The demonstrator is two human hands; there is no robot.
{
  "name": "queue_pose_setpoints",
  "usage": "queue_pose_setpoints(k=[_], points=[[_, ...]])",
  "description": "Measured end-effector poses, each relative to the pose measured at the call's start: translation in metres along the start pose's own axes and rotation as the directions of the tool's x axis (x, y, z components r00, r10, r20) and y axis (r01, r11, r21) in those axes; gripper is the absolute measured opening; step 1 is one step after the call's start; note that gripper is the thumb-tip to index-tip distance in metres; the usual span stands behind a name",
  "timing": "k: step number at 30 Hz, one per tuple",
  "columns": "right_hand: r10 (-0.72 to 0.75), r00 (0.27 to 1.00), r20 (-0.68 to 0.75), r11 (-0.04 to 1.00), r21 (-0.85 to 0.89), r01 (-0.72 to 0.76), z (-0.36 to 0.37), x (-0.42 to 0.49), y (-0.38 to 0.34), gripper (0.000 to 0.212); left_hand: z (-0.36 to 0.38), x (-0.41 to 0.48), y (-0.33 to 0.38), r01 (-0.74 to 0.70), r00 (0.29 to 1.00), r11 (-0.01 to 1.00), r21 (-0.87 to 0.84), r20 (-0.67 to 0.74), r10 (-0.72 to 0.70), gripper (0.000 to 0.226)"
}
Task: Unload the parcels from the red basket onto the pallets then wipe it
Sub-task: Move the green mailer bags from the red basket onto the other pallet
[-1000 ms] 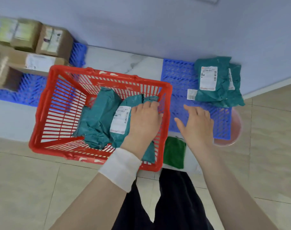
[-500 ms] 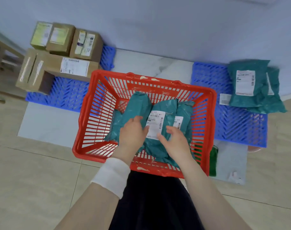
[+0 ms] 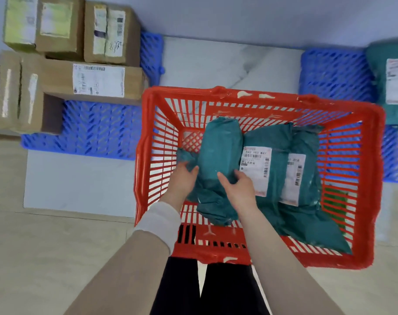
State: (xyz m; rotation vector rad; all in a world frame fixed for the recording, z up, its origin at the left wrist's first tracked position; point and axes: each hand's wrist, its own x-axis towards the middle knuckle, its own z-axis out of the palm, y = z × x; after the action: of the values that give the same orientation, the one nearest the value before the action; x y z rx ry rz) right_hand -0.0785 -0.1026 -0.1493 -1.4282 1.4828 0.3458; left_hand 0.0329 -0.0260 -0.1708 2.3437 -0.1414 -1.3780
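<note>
Down in the red basket (image 3: 257,96) I see three teal parcels, and both of my hands are on the leftmost one, a rolled parcel (image 3: 218,160) lying lengthwise on the basket floor. My left hand (image 3: 182,180) pinches its left edge, fingers tucked under the loose plastic, so I cannot see the fingertips. My right hand (image 3: 241,187) closes on its right side, thumb across the top and fingers wrapped round between it and the labelled parcel (image 3: 261,169) just beside it. That second parcel overlaps a third parcel (image 3: 304,178), whose label is partly covered and too blurred for me to read.

Through the basket's right wall I make out something green (image 3: 334,201), but the slats break it up and I cannot tell what it is. Behind the basket, on the right blue pallet (image 3: 334,73), lies another teal parcel (image 3: 388,76), cut off by the frame edge. On the left blue pallet (image 3: 98,128) stand cardboard boxes (image 3: 80,60), the farthest ones cropped at the top. A white cuff (image 3: 159,221) covers my left wrist.
</note>
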Motion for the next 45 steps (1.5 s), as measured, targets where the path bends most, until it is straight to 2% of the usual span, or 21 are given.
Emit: queue_pose_setpoints(k=[4, 8, 10, 13, 17, 21, 23, 24, 27, 29, 32, 35, 38, 40, 41, 43, 44, 45], points=[[0.027, 0.991, -0.128, 0.999, 0.029, -0.023, 0.018, 0.011, -0.002, 0.069, 0.005, 0.007, 0.003, 0.08, 0.984, 0.968, -0.236, 0.175, -0.039, 0.048], [0.054, 0.991, -0.12, 0.989, 0.143, -0.037, 0.014, -0.004, -0.006, 0.072, 0.001, -0.015, 0.007, 0.044, 0.984, 0.969, -0.242, 0.18, 0.0, 0.063], [0.064, 0.988, -0.139, 0.971, 0.238, -0.03, 0.005, -0.018, -0.011, 0.071, -0.004, -0.033, 0.011, 0.015, 0.98, 0.952, -0.307, 0.194, 0.047, 0.065], [0.092, 0.984, -0.155, 0.937, 0.349, -0.032, -0.01, -0.04, -0.017, 0.082, -0.014, -0.061, 0.023, -0.035, 0.969, 0.922, -0.387, 0.21, 0.126, 0.066], [0.149, 0.974, -0.168, 0.901, 0.429, -0.064, -0.034, -0.066, -0.021, 0.085, -0.025, -0.101, 0.042, -0.157, 0.949, 0.907, -0.39, 0.194, 0.248, 0.056], [0.18, 0.964, -0.196, 0.834, 0.55, -0.044, -0.06, -0.087, -0.012, 0.066, -0.026, -0.138, 0.06, -0.277, 0.905, 0.864, -0.42, 0.189, 0.382, 0.042], [0.183, 0.962, -0.205, 0.809, 0.587, -0.029, -0.077, -0.097, -0.003, 0.059, -0.021, -0.158, 0.072, -0.335, 0.877, 0.849, -0.409, 0.193, 0.439, 0.041], [0.178, 0.964, -0.196, 0.796, 0.605, -0.024, -0.087, -0.102, 0.002, 0.062, -0.016, -0.167, 0.077, -0.372, 0.86, 0.839, -0.397, 0.192, 0.473, 0.046], [0.155, 0.975, -0.158, 0.764, 0.645, -0.017, -0.12, -0.114, 0.015, 0.088, 0.008, -0.194, 0.093, -0.444, 0.815, 0.815, -0.372, 0.21, 0.54, 0.047], [0.129, 0.98, -0.148, 0.743, 0.67, 0.004, -0.145, -0.12, 0.028, 0.091, 0.03, -0.211, 0.107, -0.523, 0.784, 0.792, -0.314, 0.186, 0.592, 0.05], [0.1, 0.986, -0.134, 0.709, 0.705, 0.024, -0.184, -0.119, 0.051, 0.079, 0.066, -0.228, 0.125, -0.576, 0.767, 0.77, -0.275, 0.145, 0.626, 0.059], [0.112, 0.984, -0.136, 0.682, 0.731, 0.024, -0.227, -0.109, 0.075, 0.065, 0.099, -0.239, 0.143, -0.594, 0.749, 0.747, -0.298, 0.133, 0.649, 0.04], [0.093, 0.992, -0.088, 0.599, 0.801, 0.015, -0.26, -0.102, 0.093, 0.043, 0.119, -0.234, 0.163, -0.618, 0.768, 0.71, -0.338, -0.068, 0.637, 0.025], [0.03, 0.999, -0.018, 0.55, 0.835, -0.001, -0.279, -0.101, 0.1, 0.034, 0.126, -0.227, 0.176, -0.566, 0.822, 0.761, -0.319, -0.138, 0.553, 0.035], [-0.004, 1.0, 0.002, 0.544, 0.839, 0.0, -0.288, -0.101, 0.101, 0.033, 0.13, -0.225, 0.181, -0.511, 0.854, 0.8, -0.313, -0.082, 0.513, 0.046], [-0.076, 0.997, 0.019, 0.575, 0.818, 0.028, -0.304, -0.097, 0.102, 0.032, 0.14, -0.222, 0.195, -0.37, 0.877, 0.849, -0.378, 0.159, 0.453, 0.06], [-0.1, 0.995, 0.012, 0.592, 0.804, 0.05, -0.31, -0.094, 0.103, 0.031, 0.148, -0.221, 0.203, -0.303, 0.865, 0.857, -0.417, 0.257, 0.431, 0.056], [-0.113, 0.994, -0.004, 0.599, 0.797, 0.071, -0.316, -0.091, 0.105, 0.03, 0.156, -0.219, 0.21, -0.268, 0.862, 0.859, -0.436, 0.289, 0.416, 0.05]])
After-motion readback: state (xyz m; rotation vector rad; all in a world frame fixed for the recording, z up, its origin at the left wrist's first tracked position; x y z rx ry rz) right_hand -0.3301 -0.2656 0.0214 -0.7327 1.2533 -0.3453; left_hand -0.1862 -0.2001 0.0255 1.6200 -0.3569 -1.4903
